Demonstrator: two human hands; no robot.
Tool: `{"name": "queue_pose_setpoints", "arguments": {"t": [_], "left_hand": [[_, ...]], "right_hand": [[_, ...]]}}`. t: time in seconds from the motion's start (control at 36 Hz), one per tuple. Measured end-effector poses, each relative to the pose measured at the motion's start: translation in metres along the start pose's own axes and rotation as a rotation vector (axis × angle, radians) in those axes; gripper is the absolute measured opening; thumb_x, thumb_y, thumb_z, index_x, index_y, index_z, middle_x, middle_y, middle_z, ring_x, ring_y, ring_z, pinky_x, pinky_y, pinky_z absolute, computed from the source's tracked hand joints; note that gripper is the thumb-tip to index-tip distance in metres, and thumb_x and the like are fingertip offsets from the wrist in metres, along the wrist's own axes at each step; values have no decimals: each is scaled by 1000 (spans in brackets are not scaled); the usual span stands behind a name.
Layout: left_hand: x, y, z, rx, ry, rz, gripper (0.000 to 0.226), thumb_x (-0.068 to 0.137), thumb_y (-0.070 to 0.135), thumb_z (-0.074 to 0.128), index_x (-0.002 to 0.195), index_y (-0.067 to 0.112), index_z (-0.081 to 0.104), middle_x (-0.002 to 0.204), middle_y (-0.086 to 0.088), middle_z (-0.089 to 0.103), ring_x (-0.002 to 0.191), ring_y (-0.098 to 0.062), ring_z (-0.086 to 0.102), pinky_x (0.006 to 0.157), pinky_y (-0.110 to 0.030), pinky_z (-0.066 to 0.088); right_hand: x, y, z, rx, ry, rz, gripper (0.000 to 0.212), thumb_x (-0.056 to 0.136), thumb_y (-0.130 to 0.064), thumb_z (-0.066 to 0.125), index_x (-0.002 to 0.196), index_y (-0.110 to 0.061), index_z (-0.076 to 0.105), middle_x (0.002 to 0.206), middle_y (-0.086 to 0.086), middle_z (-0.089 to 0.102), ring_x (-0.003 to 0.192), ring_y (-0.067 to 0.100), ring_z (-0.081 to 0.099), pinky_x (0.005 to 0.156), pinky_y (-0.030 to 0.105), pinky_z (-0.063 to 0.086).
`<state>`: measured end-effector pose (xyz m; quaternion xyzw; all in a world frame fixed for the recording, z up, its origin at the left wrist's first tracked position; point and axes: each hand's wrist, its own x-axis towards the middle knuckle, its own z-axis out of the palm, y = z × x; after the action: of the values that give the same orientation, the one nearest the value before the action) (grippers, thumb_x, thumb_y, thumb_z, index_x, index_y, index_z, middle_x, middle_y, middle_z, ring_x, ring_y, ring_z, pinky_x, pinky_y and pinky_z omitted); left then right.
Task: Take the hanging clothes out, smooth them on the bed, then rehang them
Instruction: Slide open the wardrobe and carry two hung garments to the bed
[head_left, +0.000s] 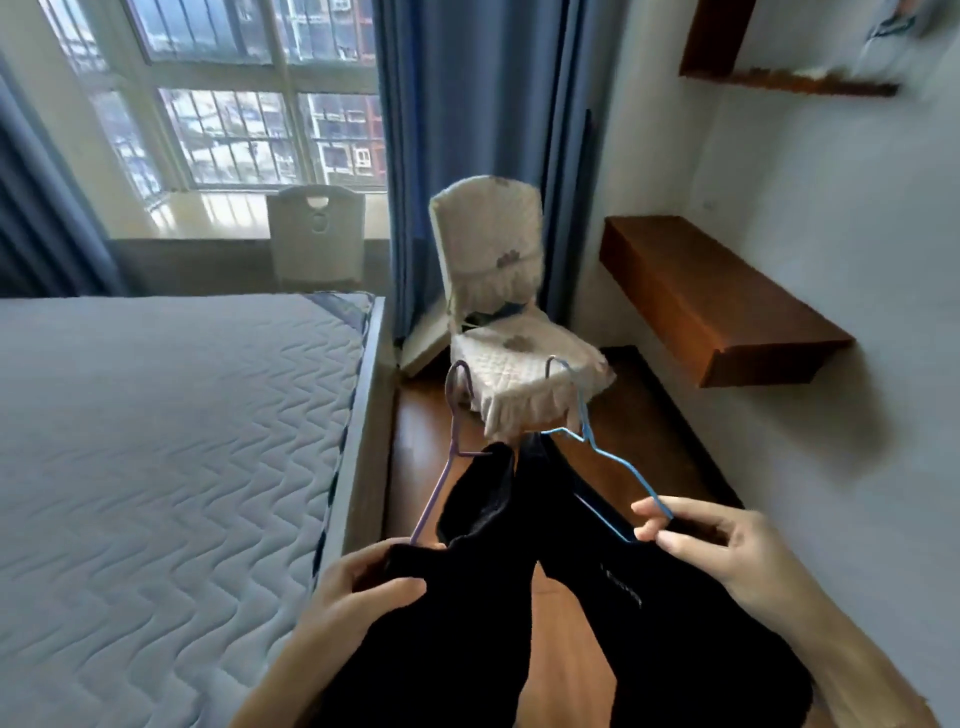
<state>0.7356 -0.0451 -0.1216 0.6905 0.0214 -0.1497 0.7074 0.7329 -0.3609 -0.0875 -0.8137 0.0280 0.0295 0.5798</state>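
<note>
I hold two black garments on wire hangers over the wooden floor beside the bed. My left hand (358, 582) grips the left black garment (415, 623) where it drapes on a lilac hanger (453, 431), whose hook points away from me. My right hand (711, 540) pinches the shoulder of a blue hanger (602, 452) that carries the right black garment (675, 623). Both garments hang down out of the frame's bottom edge. The bed (156, 441), a bare quilted grey mattress, lies to my left.
A chair with a white quilted cover (498, 291) stands ahead on the wooden floor (431, 467), by the blue curtain (467, 130). A wooden wall shelf (717, 301) juts out at the right, another higher up (779, 73). A white chair back (316, 234) stands by the window.
</note>
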Motion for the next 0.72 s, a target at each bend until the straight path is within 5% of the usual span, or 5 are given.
{"name": "queue_pose_setpoints", "arguments": {"t": [0.08,0.33,0.72], "left_hand": [[36,12,-17,36,41,-6,34,59,5,68,91,7,77,97,-19,74,79,-11,69,69,-10,51],[129,45,-55,-18,231,-20,32,61,5,64,88,15,78,87,-11,75,76,-15,71,65,-14,52],[343,86,-113,-19,561,-82,28,61,15,66,85,25,78,85,-7,76,78,-18,73,63,-17,54]], "right_hand": [[66,-15,6,-14,-81,-46,27,82,8,62,91,-14,73,82,2,76,79,0,69,71,1,44],[245,-45,43,37,-315,-116,29,82,2,64,86,-24,77,87,2,75,85,5,70,74,5,48],[573,-74,120,-5,-710,-213,22,82,5,62,96,-9,71,86,6,76,87,7,68,79,6,46]]}}
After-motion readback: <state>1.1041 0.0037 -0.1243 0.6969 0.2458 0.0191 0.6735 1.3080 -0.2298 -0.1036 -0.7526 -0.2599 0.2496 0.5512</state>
